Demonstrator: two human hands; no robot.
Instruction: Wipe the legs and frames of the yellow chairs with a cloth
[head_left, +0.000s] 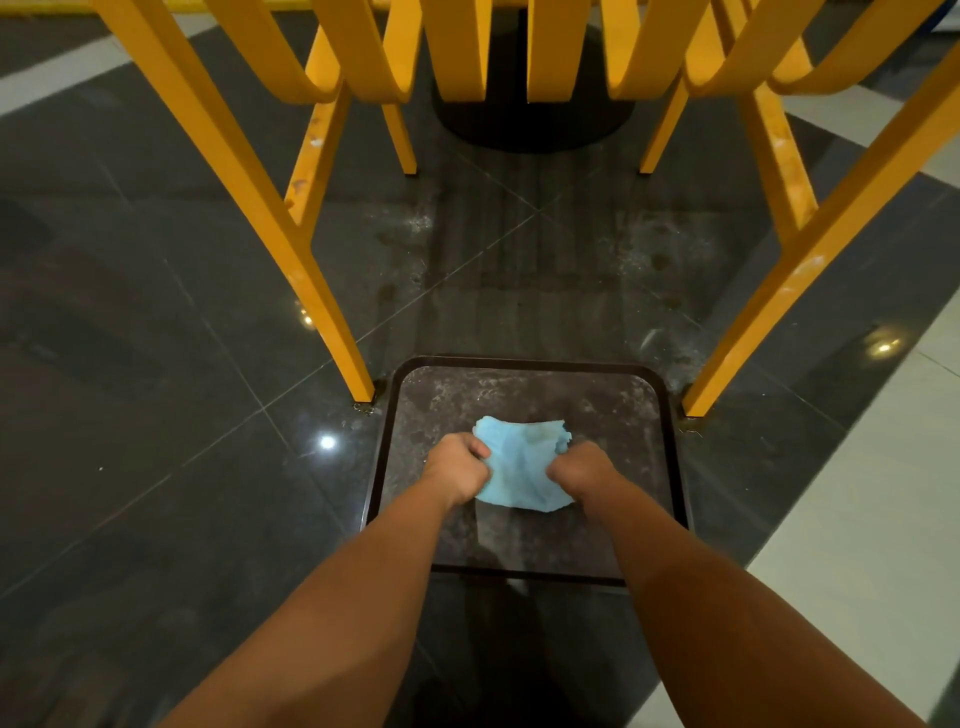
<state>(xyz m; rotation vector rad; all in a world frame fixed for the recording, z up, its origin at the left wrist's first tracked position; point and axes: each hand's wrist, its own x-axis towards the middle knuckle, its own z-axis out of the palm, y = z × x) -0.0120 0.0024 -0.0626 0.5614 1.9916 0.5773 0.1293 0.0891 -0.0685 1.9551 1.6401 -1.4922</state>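
A light blue cloth (522, 465) is stretched between both my hands just above a dark tray (670, 447) on the floor. My left hand (457, 467) grips its left edge and my right hand (582, 467) grips its right edge. The yellow chair (457, 47) stands in front of me, its slatted frame across the top of the view. Its near left leg (322, 291) ends beside the tray's far left corner. Its near right leg (789, 280) ends beside the tray's far right corner. The two far legs stand further back.
The tray's surface looks wet and smeared. A round black table base (535, 114) stands behind the chair. The floor is dark glossy tile with wet marks under the chair, and pale tiles (857, 545) run along the right side.
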